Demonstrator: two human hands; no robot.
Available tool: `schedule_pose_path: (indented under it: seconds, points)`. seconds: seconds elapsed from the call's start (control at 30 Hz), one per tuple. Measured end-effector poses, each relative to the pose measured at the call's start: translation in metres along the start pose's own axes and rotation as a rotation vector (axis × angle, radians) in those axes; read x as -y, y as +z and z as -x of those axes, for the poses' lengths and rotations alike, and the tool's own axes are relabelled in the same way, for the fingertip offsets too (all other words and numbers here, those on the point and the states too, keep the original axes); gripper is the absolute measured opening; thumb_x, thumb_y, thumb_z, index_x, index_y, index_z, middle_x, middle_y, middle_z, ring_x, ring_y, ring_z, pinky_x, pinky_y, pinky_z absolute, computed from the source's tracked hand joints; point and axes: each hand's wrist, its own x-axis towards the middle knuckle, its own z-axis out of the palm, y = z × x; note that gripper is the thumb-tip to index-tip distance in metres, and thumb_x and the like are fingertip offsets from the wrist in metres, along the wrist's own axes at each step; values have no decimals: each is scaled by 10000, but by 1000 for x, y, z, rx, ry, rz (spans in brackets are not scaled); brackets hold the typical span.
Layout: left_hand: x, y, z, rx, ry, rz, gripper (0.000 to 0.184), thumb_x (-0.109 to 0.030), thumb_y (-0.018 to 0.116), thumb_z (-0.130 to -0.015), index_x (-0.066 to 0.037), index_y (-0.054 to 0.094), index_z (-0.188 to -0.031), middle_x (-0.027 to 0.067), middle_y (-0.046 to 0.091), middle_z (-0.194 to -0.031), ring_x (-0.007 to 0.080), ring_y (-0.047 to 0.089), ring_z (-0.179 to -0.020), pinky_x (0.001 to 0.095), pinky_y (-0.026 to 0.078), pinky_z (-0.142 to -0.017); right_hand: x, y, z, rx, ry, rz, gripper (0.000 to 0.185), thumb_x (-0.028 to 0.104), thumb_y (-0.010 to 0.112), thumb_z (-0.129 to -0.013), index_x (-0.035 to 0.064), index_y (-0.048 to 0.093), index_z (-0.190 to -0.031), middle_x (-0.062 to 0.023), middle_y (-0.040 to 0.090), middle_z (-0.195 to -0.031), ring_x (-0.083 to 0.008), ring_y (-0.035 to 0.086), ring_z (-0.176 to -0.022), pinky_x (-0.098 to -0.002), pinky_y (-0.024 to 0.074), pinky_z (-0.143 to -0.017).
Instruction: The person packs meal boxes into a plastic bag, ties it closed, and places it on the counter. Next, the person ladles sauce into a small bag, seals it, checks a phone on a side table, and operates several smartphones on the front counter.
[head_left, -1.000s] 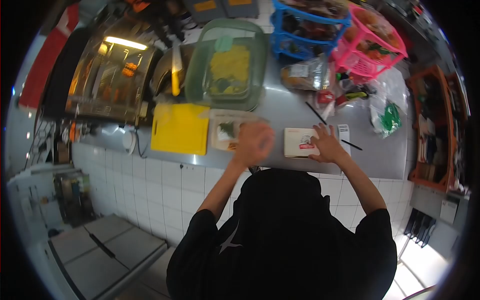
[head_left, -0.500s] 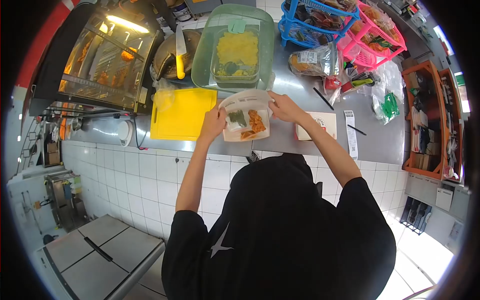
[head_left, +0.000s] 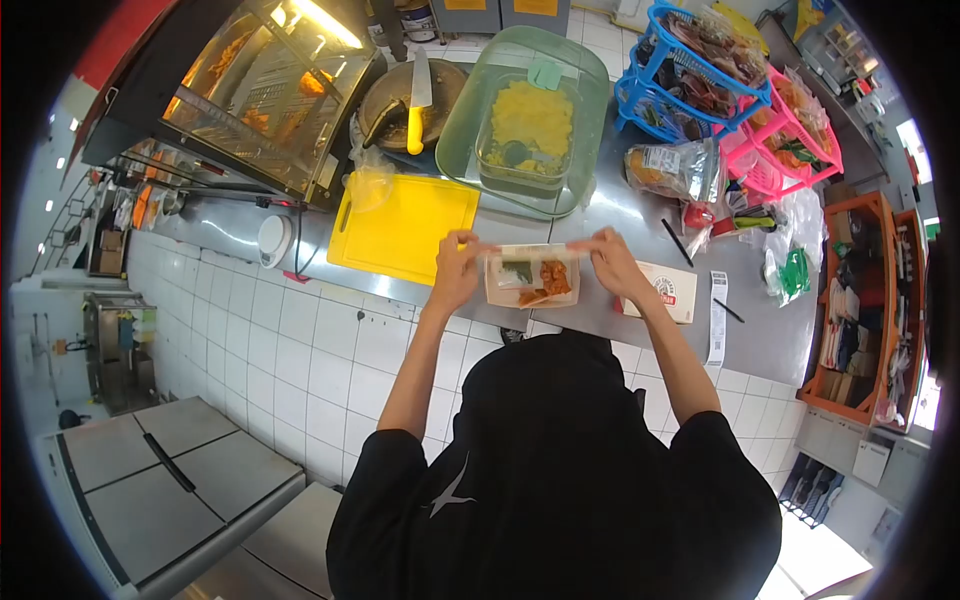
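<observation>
A paper takeaway box (head_left: 532,297) sits at the counter's front edge with rice, green flakes and orange-brown meat pieces (head_left: 552,277) inside. Its pale lid (head_left: 535,252) stands along the far side, seen nearly edge-on. At the lid's left end, my left hand (head_left: 457,270) is closed, its fingertips blurred by motion. My right hand (head_left: 612,262) pinches near the right end, forefinger pointing inward. Exactly how the fingertips meet the lid is hard to see.
Left of the box lies a yellow cutting board (head_left: 400,235). A green tub (head_left: 455,150) holds a container of yellow food (head_left: 530,120). A knife (head_left: 420,100) rests on a round board. To the right are a closed printed box (head_left: 668,292), a receipt (head_left: 718,320) and stacked baskets (head_left: 690,70).
The lid has gone from leaning open, its face showing, to nearly edge-on over the box's far side. Both hands have shifted with it, and the camera view has turned.
</observation>
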Motion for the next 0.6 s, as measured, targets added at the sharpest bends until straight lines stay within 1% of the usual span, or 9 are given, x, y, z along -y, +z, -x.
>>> schedule_pose_path:
  seconds: [0.03, 0.07, 0.13, 0.17, 0.23, 0.27, 0.37, 0.47, 0.6]
  points:
    - [6, 1, 7, 36, 107, -30, 351, -17, 565, -827, -164, 752, -1084, 182, 535, -1075, 345, 507, -1020, 428, 429, -915, -10, 1, 10, 112, -32, -39, 440, 80, 473, -915, 34, 483, -1352, -217, 563, -1168, -325, 522, -1174, -431, 435, -988]
    - [10, 10, 20, 49, 62, -6, 311, -29, 574, -845, -144, 733, -1086, 188, 533, -1082, 348, 507, -1040, 429, 425, -927, -17, 3, 15, 220, -63, -75, 458, 56, 475, -899, 27, 480, -1356, -229, 544, -1174, -327, 486, -1224, -435, 414, -1008]
    - [18, 29, 51, 92, -28, 47, 239, -53, 592, -880, -105, 695, -1090, 200, 531, -1098, 353, 507, -1079, 430, 417, -952, -12, 22, 27, 97, -44, -212, 411, 98, 515, -927, 23, 480, -1329, -230, 556, -1152, -337, 529, -1160, -441, 438, -980]
    - [13, 38, 55, 43, -154, 132, 216, -79, 614, -893, -82, 655, -1105, 213, 530, -1122, 357, 506, -1107, 429, 416, -967, -7, 34, 30, 36, -28, -285, 392, 119, 535, -940, 20, 480, -1315, -230, 562, -1141, -342, 551, -1128, -443, 450, -967]
    - [2, 63, 53, -52, -402, 298, 250, -131, 658, -919, -37, 576, -1136, 239, 530, -1170, 364, 504, -1164, 427, 414, -997, 0, 70, 16, -79, 276, -432, 434, 190, 625, -929, 1, 462, -1284, -231, 577, -1109, -350, 585, -1071, -445, 474, -941]
    - [11, 78, 53, -178, -294, 98, 422, -186, 731, -909, 10, 469, -1175, 242, 543, -1208, 352, 552, -1162, 410, 450, -986, 4, 83, 10, -139, 430, -505, 470, 226, 670, -923, -8, 453, -1268, -232, 584, -1093, -354, 603, -1043, -446, 486, -928]
    - [-6, 81, 41, -248, -587, 525, 519, -157, 786, -854, 33, 455, -1207, 220, 569, -1183, 317, 601, -1102, 385, 486, -950, 17, 100, 12, -448, 307, -374, 645, 326, 799, -843, -33, 427, -1229, -240, 614, -1059, -349, 644, -981, -431, 519, -884]
    - [-11, 76, 35, -260, -639, 415, 558, -149, 814, -827, 38, 457, -1212, 207, 596, -1153, 281, 637, -1032, 379, 511, -906, 18, 96, 14, -448, 419, -414, 755, 347, 846, -787, -51, 403, -1251, -257, 630, -1073, -359, 651, -1015, -427, 522, -877]
    - [-16, 63, 32, -266, -679, 336, 594, -189, 800, -843, 54, 460, -1265, 230, 629, -1133, 283, 653, -1019, 376, 526, -888, 42, 58, 16, -329, 553, -475, 786, 391, 846, -771, -54, 421, -1259, -274, 632, -1099, -375, 659, -1018, -439, 522, -883]
